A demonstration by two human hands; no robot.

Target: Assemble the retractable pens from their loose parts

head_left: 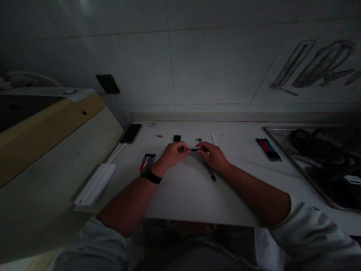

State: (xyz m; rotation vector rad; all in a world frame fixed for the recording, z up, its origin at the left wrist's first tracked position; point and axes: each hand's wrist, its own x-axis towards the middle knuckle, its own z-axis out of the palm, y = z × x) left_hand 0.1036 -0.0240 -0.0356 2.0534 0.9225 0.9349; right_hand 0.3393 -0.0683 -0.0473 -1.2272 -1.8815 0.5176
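My left hand (175, 152) and my right hand (213, 155) meet over the white counter (186, 188), both pinching a small dark pen part (194, 149) between their fingertips. A black band sits on my left wrist. Under my right hand lies a blue-black pen (210, 172) on the counter. A bundle of red, blue and black pens (147, 161) rests just left of my left hand. Small black caps (176, 138) and tiny dark parts (199, 139) lie just beyond the hands.
A phone (131, 133) lies at the back left, cabled to a white power bank (96, 184). Another set of pens (268, 149) sits at the right, next to a steel sink (318, 165) with dark items. A tiled wall stands behind; a wooden-edged board leans at the left.
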